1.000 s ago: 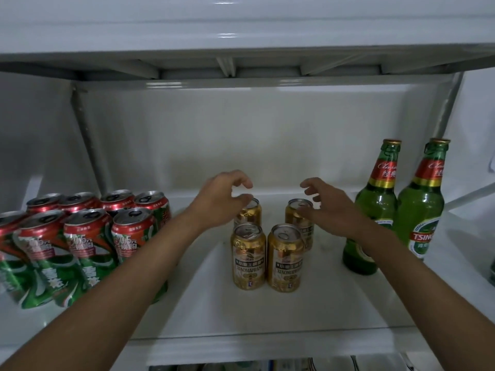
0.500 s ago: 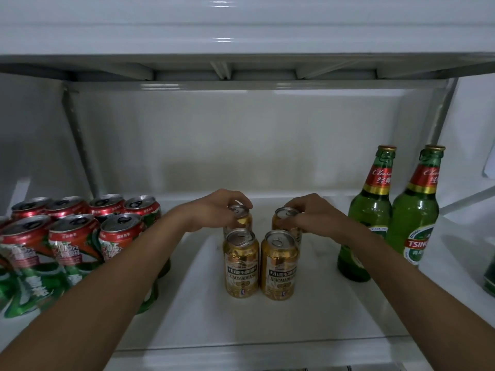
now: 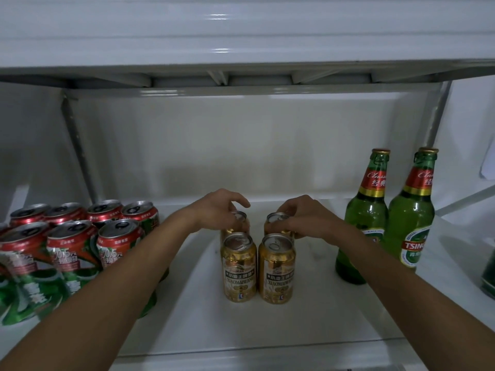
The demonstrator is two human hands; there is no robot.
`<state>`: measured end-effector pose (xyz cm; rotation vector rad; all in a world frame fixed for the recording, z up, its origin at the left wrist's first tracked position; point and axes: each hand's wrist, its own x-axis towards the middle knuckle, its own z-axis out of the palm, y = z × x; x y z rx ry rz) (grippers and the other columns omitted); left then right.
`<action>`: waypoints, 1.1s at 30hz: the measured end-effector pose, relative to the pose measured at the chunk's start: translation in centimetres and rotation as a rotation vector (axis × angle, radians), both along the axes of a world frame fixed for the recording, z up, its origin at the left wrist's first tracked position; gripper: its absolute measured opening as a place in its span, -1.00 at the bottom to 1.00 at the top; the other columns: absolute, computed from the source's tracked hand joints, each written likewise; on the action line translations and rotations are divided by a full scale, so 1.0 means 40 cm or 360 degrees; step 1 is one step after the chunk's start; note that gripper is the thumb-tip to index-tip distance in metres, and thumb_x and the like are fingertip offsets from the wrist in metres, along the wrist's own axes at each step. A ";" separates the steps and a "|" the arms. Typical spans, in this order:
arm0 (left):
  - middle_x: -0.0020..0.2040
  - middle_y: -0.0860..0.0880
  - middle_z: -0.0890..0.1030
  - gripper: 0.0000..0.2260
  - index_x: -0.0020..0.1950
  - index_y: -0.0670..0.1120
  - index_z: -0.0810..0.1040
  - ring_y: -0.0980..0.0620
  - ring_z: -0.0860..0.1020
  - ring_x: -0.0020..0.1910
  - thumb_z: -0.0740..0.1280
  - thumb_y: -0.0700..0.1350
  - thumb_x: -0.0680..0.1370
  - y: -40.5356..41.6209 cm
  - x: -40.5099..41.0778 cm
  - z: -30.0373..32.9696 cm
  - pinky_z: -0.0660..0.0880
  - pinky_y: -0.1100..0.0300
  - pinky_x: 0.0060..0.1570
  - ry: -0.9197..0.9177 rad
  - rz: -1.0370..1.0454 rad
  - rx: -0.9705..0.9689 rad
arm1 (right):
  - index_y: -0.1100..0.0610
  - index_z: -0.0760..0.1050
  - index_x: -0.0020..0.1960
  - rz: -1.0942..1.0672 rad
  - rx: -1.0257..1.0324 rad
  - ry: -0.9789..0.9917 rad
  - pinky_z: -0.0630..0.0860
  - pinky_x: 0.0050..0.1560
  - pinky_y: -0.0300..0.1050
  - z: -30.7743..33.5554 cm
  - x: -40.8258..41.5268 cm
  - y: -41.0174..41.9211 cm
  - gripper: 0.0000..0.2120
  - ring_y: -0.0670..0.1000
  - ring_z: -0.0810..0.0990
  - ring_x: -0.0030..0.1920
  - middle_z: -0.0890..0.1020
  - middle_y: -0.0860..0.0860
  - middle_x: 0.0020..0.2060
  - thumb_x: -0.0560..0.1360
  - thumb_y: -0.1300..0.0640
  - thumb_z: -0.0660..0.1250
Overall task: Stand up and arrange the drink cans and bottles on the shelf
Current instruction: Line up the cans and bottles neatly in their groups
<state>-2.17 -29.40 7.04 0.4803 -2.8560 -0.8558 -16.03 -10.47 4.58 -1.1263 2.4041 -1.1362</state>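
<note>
Head view: left hand point(image 3: 219, 210) grips rear-left gold beer can point(image 3: 235, 223), right hand point(image 3: 300, 219) grips rear-right gold beer can point(image 3: 277, 223), both behind two upright front gold cans point(image 3: 258, 266) mid-shelf point(image 3: 267, 330). Red-green cans point(image 3: 80, 242) crowd left, two green Tsingtao bottles point(image 3: 385, 215) right. Hands, hovering apart 1 s ago, have closed onto the cans.

This looks like the inside of a white fridge or a drinks cooler, the kind in a home or a small shop; I cannot tell which. The white shelf point(image 3: 267, 341) holds only drinks in neat groups: red and green cans point(image 3: 72, 253) on the left, gold cans point(image 3: 239, 266) in the middle, tall green bottles point(image 3: 367, 218) on the right. Another white shelf point(image 3: 241, 44) sits above.
</note>
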 end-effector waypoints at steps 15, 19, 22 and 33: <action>0.32 0.02 0.57 -0.64 0.36 0.11 0.54 0.01 0.52 0.34 0.31 -0.21 0.61 0.008 0.037 0.004 0.47 -0.03 0.35 0.0065 -0.0086 0.0671 | 0.05 0.59 0.19 0.0057 0.0095 -0.0255 0.62 0.07 -0.04 0.011 0.043 -0.017 -0.48 -0.01 0.64 0.09 0.66 -0.01 0.11 0.45 -0.32 0.40; 0.37 0.00 0.53 -0.60 0.45 0.06 0.44 0.04 0.55 0.20 0.24 0.18 0.65 0.056 0.035 -0.040 0.51 0.06 0.23 0.0062 0.0150 0.0460 | 0.00 0.51 0.30 -0.0083 -0.0157 -0.0470 0.55 0.23 0.02 -0.072 0.063 -0.014 -0.46 0.02 0.63 0.15 0.61 -0.03 0.18 0.51 -0.35 0.28; 0.48 0.00 0.43 -0.55 0.55 0.05 0.33 0.03 0.47 0.27 0.19 0.14 0.68 0.080 0.042 -0.079 0.46 0.09 0.29 0.0087 0.0126 0.0451 | 0.05 0.49 0.35 -0.0116 -0.0515 -0.0837 0.55 0.30 0.14 -0.132 0.076 -0.026 -0.52 0.09 0.67 0.15 0.66 0.06 0.20 0.56 -0.23 0.30; 0.44 -0.01 0.47 -0.64 0.47 0.07 0.40 -0.03 0.49 0.33 0.14 0.11 0.70 0.082 0.057 -0.077 0.45 0.03 0.33 0.0100 0.0114 0.0322 | 0.09 0.53 0.31 -0.0160 -0.0708 -0.0832 0.59 0.24 0.16 -0.133 0.109 -0.036 -0.70 0.11 0.69 0.11 0.69 0.11 0.15 0.65 0.03 0.21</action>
